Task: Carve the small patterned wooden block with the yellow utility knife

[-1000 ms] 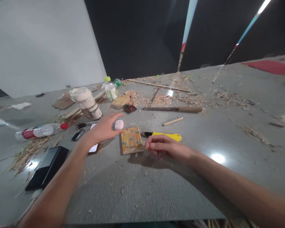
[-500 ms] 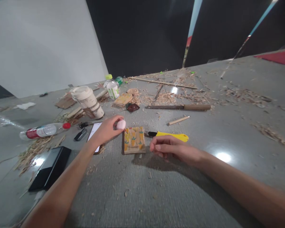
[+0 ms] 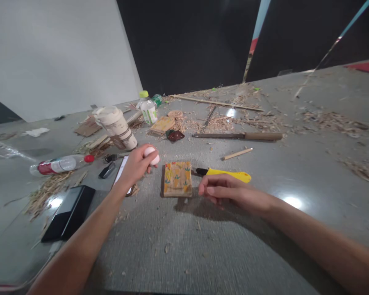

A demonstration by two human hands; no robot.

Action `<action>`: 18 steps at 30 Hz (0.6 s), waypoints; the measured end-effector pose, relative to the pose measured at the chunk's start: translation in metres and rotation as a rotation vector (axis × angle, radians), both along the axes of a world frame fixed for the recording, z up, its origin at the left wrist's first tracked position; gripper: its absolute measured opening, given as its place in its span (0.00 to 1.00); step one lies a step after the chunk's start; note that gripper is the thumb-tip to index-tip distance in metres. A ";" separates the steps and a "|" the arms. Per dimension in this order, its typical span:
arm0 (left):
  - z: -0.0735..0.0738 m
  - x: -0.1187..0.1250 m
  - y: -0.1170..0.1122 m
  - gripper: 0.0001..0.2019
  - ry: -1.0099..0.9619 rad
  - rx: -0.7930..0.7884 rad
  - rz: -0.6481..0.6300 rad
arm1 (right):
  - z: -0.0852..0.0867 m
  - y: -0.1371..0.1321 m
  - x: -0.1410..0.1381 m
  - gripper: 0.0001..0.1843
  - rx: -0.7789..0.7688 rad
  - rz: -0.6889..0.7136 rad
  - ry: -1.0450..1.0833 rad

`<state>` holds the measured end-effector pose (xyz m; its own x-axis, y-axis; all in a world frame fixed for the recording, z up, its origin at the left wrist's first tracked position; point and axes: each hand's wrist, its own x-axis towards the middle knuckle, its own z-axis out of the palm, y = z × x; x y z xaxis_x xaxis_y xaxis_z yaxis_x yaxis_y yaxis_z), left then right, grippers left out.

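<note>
L hand (image 3: 137, 163) grip pinching pink oval (image 3: 151, 155); R hand (image 3: 223, 189) half spread right of wood block (image 3: 177, 180), empty AFAICT. Oval's prob light, stiff, slick: take by both sides.

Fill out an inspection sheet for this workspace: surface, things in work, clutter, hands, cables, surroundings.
Surface: grey table, strewn with wood shavings.
Things in work: pale object, held; patterned block, lying flat; yellow tool, just beyond the right hand.
Clutter: cup, red-capped bottle, phone, stick, black device.
Hands: left hand closed around the pale object; right hand half open, nothing seen in it.
Cables: white cable at the black device's near end.
Surroundings: pale panel and dark wall beyond the table.
</note>
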<state>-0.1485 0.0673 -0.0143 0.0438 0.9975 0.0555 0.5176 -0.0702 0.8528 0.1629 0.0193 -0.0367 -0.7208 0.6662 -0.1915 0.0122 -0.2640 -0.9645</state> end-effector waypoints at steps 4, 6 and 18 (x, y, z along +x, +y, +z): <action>0.006 0.014 -0.012 0.18 -0.355 -0.043 -0.035 | -0.001 0.000 0.001 0.20 0.007 0.002 0.002; 0.008 0.018 -0.017 0.20 -0.419 -0.053 -0.057 | -0.002 0.000 0.001 0.19 0.006 0.004 -0.001; 0.020 0.003 -0.016 0.17 0.154 0.225 0.101 | -0.001 0.000 0.000 0.20 0.010 -0.015 -0.041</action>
